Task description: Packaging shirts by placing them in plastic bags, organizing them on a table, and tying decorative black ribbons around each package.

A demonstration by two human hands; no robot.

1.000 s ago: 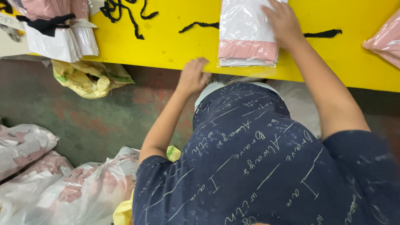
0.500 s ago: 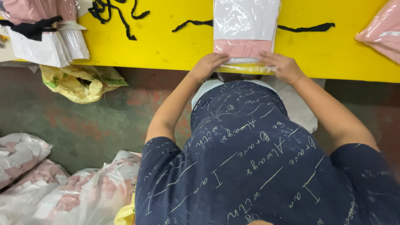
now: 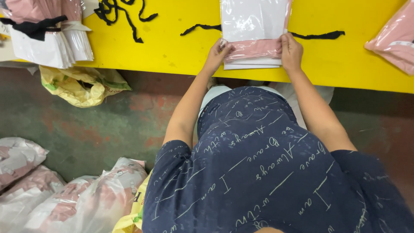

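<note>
The clear plastic bag (image 3: 254, 30) lies flat at the near edge of the yellow table (image 3: 172, 47). It is shiny and square, with soft pink cloth folded inside. The left hand (image 3: 219, 52) pinches its left edge. The right hand (image 3: 291, 51) grips its right edge. A thin black strip (image 3: 319, 35) of cloth runs under the bag. A stack of white bags (image 3: 47, 47) sits far left.

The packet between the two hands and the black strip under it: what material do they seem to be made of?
The packet looks like a clear glossy plastic bag, since it shows pale glare, with folded pink cloth, probably soft knit, inside. The black strip seems a limp matte fabric band, as it lies flat and wavy on the yellow table.
</note>
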